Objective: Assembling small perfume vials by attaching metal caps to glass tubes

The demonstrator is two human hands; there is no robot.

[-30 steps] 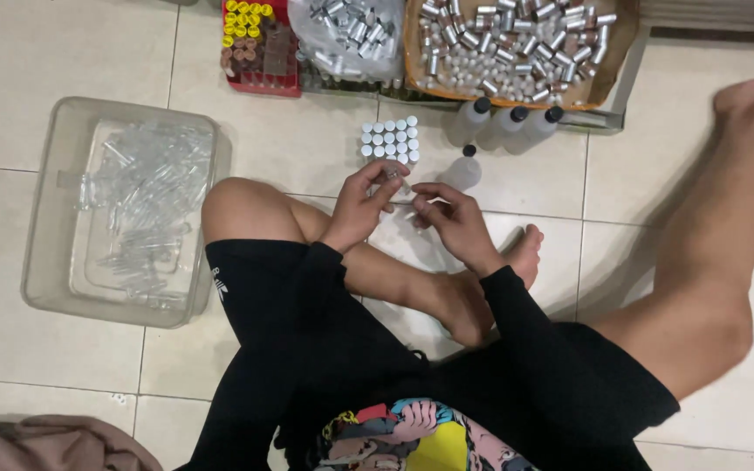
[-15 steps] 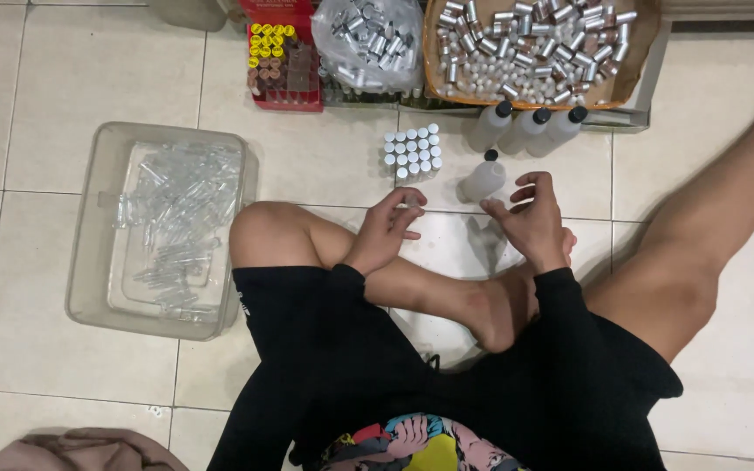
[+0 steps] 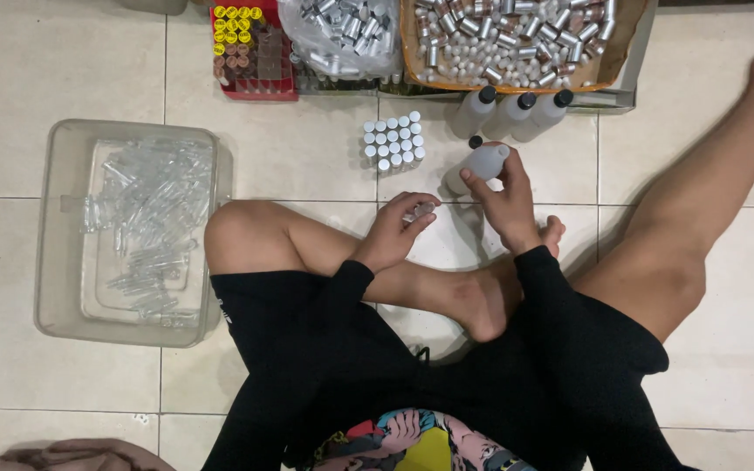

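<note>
Seen from above, a person sits on glossy cream floor tiles (image 3: 63,70); the right hand (image 3: 506,202) curls its fingers (image 3: 473,177) around a smooth, translucent plastic bottle (image 3: 480,163), a rounded cylinder lying tilted, its long axis pointing up and right, uncapped neck just past the fingertips. The left hand (image 3: 392,235) pinches a small clear vial (image 3: 421,210) between thumb and fingertips; beyond them stands a block of white-capped vials (image 3: 392,139).

Even, warm indoor light from overhead, soft shadows under the legs, faint sheen on floor tiles (image 3: 63,70), focus sharp throughout
</note>
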